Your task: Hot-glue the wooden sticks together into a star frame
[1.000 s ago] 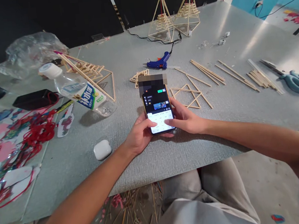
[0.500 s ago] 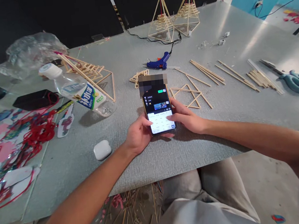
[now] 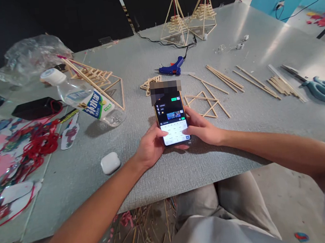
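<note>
A phone [image 3: 172, 116] with a lit screen and a white keyboard is held upright between both hands near the table's front edge. My left hand [image 3: 151, 145] wraps its lower left side, the thumb over the keyboard. Around the lower right side is my right hand [image 3: 202, 128], its thumb also on the keyboard. Just right of the phone lies a star-shaped stick frame [image 3: 203, 105]. Behind the phone sits a small stick structure [image 3: 150, 85], partly hidden. A white earbud case [image 3: 110, 163] rests left of my left hand.
On the grey table [image 3: 146, 185] are a bottle [image 3: 90, 102], a blue glue gun [image 3: 172, 67], loose sticks [image 3: 224, 78], blue-handled scissors [image 3: 320, 88] and red cords [image 3: 41, 144]. Two stick pyramids [image 3: 177, 23] stand at the back; another leans behind the bottle.
On the phone screen, a line of text and a small green button now show above the keyboard. Both thumbs have shifted slightly, and the hands still hold the phone in the same place.
</note>
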A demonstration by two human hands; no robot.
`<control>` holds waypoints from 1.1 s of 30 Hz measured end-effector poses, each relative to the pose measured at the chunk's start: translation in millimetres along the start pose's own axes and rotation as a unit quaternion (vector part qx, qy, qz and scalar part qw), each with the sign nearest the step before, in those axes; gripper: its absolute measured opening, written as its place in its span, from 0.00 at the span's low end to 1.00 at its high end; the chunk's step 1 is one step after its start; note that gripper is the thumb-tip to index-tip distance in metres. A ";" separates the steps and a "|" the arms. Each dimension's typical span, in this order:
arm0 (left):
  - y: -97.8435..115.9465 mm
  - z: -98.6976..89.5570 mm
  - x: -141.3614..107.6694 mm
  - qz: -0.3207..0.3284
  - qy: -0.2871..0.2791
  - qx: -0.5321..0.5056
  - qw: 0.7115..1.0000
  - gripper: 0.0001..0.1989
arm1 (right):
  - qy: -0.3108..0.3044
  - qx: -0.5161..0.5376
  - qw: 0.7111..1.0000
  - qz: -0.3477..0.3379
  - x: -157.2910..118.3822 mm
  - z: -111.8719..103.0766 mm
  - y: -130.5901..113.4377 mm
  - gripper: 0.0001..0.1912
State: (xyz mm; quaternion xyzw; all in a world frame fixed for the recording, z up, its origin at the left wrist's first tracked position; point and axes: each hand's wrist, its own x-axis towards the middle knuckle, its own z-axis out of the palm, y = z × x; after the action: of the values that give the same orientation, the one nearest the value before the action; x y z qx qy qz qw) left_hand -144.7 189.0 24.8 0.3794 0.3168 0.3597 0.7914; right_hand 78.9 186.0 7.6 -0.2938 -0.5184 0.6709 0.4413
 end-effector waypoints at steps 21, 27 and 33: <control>0.8 0.8 -2.2 -0.002 0.011 -0.005 1.000 0.33 | 0.000 -0.006 1.000 -0.014 0.6 -0.2 3.6 0.31; 2.5 2.6 -3.1 -0.008 0.019 0.003 1.000 0.34 | 0.001 -0.009 1.000 -0.015 1.1 -0.6 4.5 0.32; 0.7 -0.4 -3.0 -0.003 0.005 0.000 1.000 0.34 | 0.002 -0.010 1.000 -0.023 2.5 0.9 7.1 0.28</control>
State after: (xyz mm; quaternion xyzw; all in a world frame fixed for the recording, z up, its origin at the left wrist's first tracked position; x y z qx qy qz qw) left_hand -146.9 187.1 25.9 0.3767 0.3222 0.3596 0.7906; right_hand 75.0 187.3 1.2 -0.2876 -0.5312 0.6544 0.4549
